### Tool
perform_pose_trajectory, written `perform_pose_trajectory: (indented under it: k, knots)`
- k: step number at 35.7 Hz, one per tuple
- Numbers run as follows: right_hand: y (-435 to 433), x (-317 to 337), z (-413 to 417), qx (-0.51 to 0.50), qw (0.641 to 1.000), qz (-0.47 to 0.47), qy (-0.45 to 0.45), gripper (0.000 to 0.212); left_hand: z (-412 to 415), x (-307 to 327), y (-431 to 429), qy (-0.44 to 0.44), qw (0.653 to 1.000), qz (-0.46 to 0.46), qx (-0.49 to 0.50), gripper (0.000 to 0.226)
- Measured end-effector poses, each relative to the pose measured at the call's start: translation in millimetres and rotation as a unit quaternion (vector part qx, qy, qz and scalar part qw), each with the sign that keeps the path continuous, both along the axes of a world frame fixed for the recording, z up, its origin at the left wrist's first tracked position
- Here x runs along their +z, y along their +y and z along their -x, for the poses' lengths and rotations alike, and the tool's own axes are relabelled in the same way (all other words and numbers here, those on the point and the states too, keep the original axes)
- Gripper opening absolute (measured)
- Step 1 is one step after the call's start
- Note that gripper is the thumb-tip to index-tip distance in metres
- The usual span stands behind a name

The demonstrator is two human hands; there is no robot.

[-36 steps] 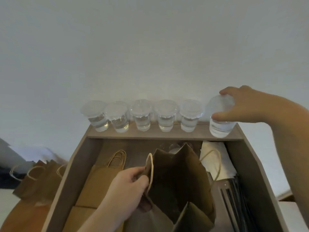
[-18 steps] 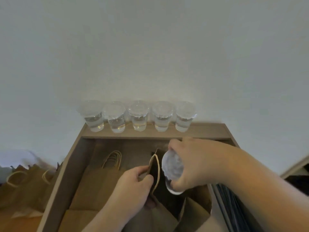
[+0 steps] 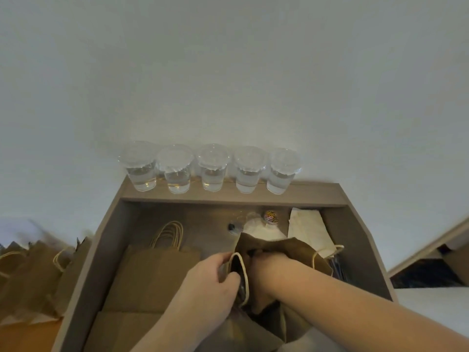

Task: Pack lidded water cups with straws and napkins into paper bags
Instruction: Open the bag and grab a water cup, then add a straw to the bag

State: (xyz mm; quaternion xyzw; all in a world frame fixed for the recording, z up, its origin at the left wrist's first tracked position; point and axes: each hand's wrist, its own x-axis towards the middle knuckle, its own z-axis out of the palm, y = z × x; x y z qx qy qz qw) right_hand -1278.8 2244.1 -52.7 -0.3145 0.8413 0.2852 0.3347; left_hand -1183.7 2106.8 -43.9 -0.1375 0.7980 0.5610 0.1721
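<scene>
Several lidded clear water cups [image 3: 210,168] stand in a row on the back ledge [image 3: 317,193] of a brown box. An open brown paper bag [image 3: 299,250] stands in the box at the front. My left hand [image 3: 210,283] pinches the bag's left rim and handle, holding the mouth apart. My right hand [image 3: 271,268] reaches down into the bag's mouth; its fingertips and the cup it carried are hidden inside. White napkins [image 3: 308,229] lie at the back right of the box, and dark straws [image 3: 337,268] lie just in front of them.
Flat paper bags [image 3: 152,275] are stacked in the left half of the box. More bags [image 3: 30,270] stand outside its left wall [image 3: 101,237]. A small tub of coloured clips [image 3: 271,216] sits near the back. A white wall rises behind the cups.
My right hand lifted the rightmost cup off the ledge, swung it over the bag and went down into the bag's mouth. My left hand kept hold of the bag's rim.
</scene>
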Motion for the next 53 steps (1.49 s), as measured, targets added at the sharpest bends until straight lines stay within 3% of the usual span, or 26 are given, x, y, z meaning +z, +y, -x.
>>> perform_pose_trajectory:
  k: [3,6,9,11,13,15,17,20,21,24,28,33,37,40,42,44,46,47,48,50,53]
  knots:
    - [4,11,-10,-0.027,0.998,0.05,0.007,0.081,1,2,2,0.016,1.0,0.026,-0.001,0.027]
    - [21,48,-21,-0.106,0.958,0.265,0.011,0.057,3,0,0,0.018,0.999,0.037,0.002,0.027]
    - [60,104,-35,-0.167,0.852,0.496,-0.002,0.025,6,-4,-3,0.031,0.996,0.087,-0.005,0.023]
    - [99,134,-41,-0.214,0.724,0.651,0.079,0.019,7,-6,-4,0.025,0.995,0.099,-0.005,0.022]
    - [138,142,-39,-0.249,0.625,0.711,0.204,0.024,9,-9,-5,0.014,0.994,0.107,0.0,0.021]
    - [166,125,-28,-0.337,0.58,0.694,0.261,0.031,11,-12,-4,0.01,0.993,0.116,0.004,0.022]
    - [186,79,-8,-0.424,0.592,0.636,0.254,0.026,14,-12,-1,0.01,0.993,0.121,0.009,0.023]
    - [205,-17,12,-0.497,0.703,0.47,0.193,0.021,14,-11,1,0.019,0.989,0.144,0.01,0.024]
    - [211,-48,14,-0.516,0.722,0.427,0.172,0.019,15,-10,3,0.022,0.988,0.15,0.005,0.025]
    - [221,-116,13,-0.556,0.733,0.374,0.117,0.016,14,-7,11,0.029,0.988,0.154,-0.008,0.028]
    - [221,-158,10,-0.578,0.752,0.301,0.1,0.025,13,-6,21,0.039,0.986,0.16,-0.004,0.029]
    - [217,-169,14,-0.553,0.789,0.245,0.112,0.006,11,-5,26,0.043,0.984,0.172,-0.003,0.03]
    - [211,-144,13,-0.515,0.813,0.265,0.056,0.013,10,-7,25,0.035,0.984,0.173,0.011,0.031]
    - [211,-84,13,-0.461,0.807,0.356,0.095,0.015,9,-7,22,0.023,0.986,0.167,0.016,0.03]
    - [210,-24,7,-0.398,0.771,0.465,0.175,0.016,8,-7,18,0.011,0.987,0.156,0.021,0.03]
    - [201,37,-3,-0.331,0.698,0.589,0.238,0.019,8,-7,16,0.006,0.988,0.151,0.024,0.029]
    - [186,84,-12,-0.282,0.595,0.719,0.223,0.017,7,-8,15,0.007,0.987,0.157,0.017,0.032]
    - [176,101,-16,-0.255,0.561,0.761,0.203,0.014,6,-8,15,0.009,0.987,0.157,0.014,0.033]
    - [166,114,-18,-0.224,0.551,0.78,0.194,0.01,6,-7,16,0.012,0.988,0.153,0.01,0.032]
    - [148,125,-18,-0.181,0.577,0.777,0.174,0.007,8,-7,17,0.012,0.989,0.149,0.005,0.03]
    - [123,117,-10,-0.158,0.679,0.696,0.173,0.01,9,-6,16,0.029,0.989,0.144,0.003,0.031]
